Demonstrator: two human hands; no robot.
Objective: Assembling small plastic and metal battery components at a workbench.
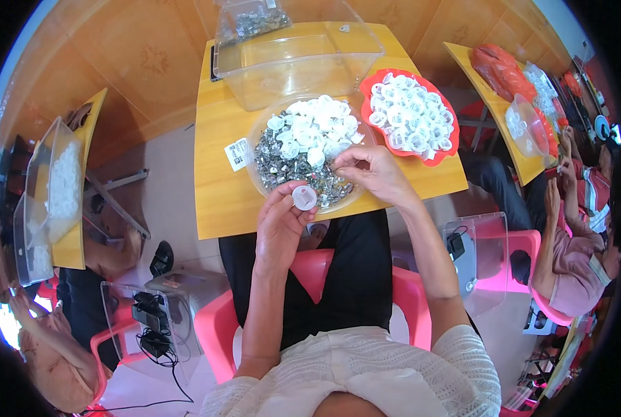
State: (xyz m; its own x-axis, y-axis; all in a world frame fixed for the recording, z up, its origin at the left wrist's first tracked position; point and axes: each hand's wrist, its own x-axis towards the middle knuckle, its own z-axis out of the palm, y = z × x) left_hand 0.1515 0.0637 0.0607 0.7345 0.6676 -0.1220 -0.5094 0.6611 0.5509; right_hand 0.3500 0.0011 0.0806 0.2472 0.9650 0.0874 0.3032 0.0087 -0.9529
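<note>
My left hand (283, 217) holds a small round white plastic cap (304, 197) between thumb and fingers, its face turned up, just off the near rim of a clear round bowl (253, 167). Small shiny metal parts (277, 167) fill the near side of that bowl. White plastic pieces (317, 125) are heaped over its far side. Above the bowl's right side, my right hand (371, 170) has thumb and fingertips pinched together over the metal parts. Whatever sits between those fingertips is too small to make out.
A red scalloped dish (441, 157) heaped with white round pieces stands right of the bowl. Behind is a large clear bin (296, 73), with a bag of metal parts (255, 22) beyond. A printed label (237, 154) lies left. Other people sit at side tables (88, 187) with similar parts.
</note>
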